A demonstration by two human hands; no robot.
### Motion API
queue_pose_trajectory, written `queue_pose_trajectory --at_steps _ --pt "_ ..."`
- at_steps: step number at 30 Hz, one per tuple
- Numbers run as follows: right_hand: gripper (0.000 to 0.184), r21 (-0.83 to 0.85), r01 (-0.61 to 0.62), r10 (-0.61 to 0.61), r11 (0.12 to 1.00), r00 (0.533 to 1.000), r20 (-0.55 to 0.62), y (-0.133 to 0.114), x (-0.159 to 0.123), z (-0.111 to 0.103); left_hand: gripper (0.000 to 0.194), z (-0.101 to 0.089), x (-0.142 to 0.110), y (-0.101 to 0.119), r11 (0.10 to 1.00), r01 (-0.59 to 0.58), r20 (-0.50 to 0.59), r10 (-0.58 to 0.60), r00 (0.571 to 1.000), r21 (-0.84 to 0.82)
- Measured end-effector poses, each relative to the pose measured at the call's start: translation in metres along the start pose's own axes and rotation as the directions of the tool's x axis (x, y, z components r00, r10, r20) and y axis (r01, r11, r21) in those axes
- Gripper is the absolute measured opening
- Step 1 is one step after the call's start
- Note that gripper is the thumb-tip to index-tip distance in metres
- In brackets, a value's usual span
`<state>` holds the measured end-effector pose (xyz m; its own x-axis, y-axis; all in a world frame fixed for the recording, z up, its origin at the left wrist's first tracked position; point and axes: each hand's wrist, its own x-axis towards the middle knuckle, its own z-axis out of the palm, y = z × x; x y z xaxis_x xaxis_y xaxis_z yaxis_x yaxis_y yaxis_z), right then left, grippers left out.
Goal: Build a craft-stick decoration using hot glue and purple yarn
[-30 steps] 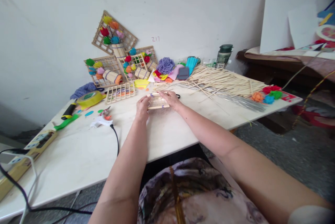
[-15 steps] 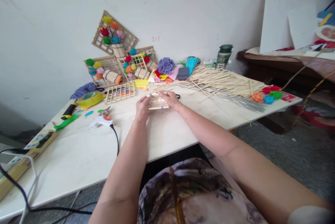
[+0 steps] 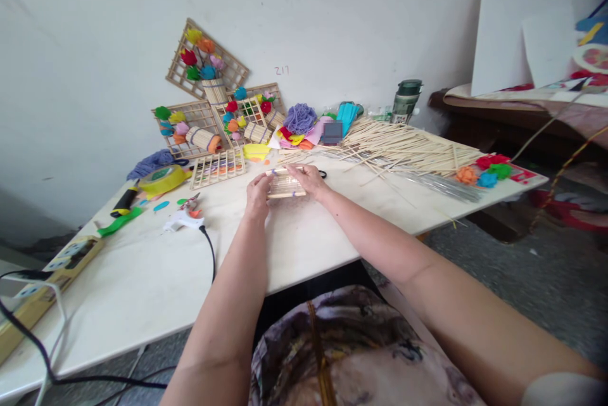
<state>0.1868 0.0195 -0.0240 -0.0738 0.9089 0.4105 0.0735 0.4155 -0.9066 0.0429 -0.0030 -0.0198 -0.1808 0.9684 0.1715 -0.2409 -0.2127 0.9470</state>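
A small flat mat of wooden sticks [image 3: 284, 185] lies on the white table [image 3: 142, 266], out in front of me. My left hand [image 3: 258, 195] pinches its left edge with curled fingers. Across from it, my right hand [image 3: 311, 179] rests over the mat's right and far edge, fingers bent onto the sticks. Both hands hold the mat against the tabletop.
A white glue gun [image 3: 183, 219] with a black cord lies left of my hands. Yellow tape [image 3: 161, 180], a stick grid [image 3: 219, 168] and flower frames [image 3: 209, 70] stand further back. Loose sticks [image 3: 408, 146] cover the right side, beside paper flowers [image 3: 484, 171] and a bottle [image 3: 406, 101]. A power strip [image 3: 61, 260] sits far left.
Both hands and the stick mat stay almost in place; the fingers shift only slightly on the mat.
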Motion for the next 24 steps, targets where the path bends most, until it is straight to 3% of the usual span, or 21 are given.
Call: queue_pose_trajectory --at_steps 17,24 --pt "0.035 -0.056 -0.003 0.003 0.998 1.000 0.010 -0.0023 -0.0010 -0.0015 0.027 0.0015 -0.0018 0.0025 0.999 0.042 0.022 -0.041 0.999 -0.015" --pt "0.037 0.005 -0.007 0.007 1.000 1.000 0.002 -0.0011 -0.0004 0.0000 0.027 0.0021 -0.0036 0.0040 1.000 0.017 0.028 -0.017 0.999 -0.006"
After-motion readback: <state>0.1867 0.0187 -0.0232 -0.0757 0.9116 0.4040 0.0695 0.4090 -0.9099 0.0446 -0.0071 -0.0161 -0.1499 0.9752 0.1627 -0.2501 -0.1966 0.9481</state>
